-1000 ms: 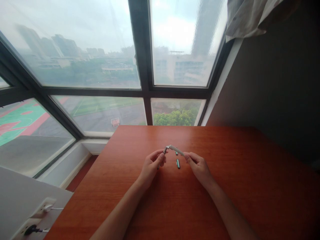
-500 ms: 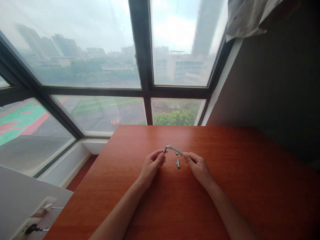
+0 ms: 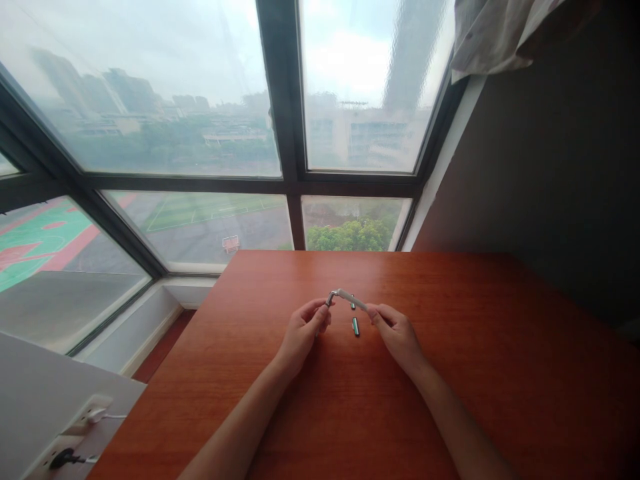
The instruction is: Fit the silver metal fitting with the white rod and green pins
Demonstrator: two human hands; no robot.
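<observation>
Slim silver-grey angled rod (image 3: pixel 351 298) held above a reddish-brown wooden tabletop (image 3: pixel 320 407).
The left hand (image 3: pixel 305 327) pinches its left end in a closed grip, the right hand (image 3: pixel 399 329) its right; a black-and-green bar (image 3: pixel 355 327) lies between, a similar bar (image 3: pixel 353 304) farther off.

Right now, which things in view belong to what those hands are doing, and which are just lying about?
Belonging:
bent rod, held by the left hand and right hand
probably the nearer green-and-dark piece and the farther green-and-dark piece, on the table

Just about:
hanging cloth
white plug
black plug
</observation>
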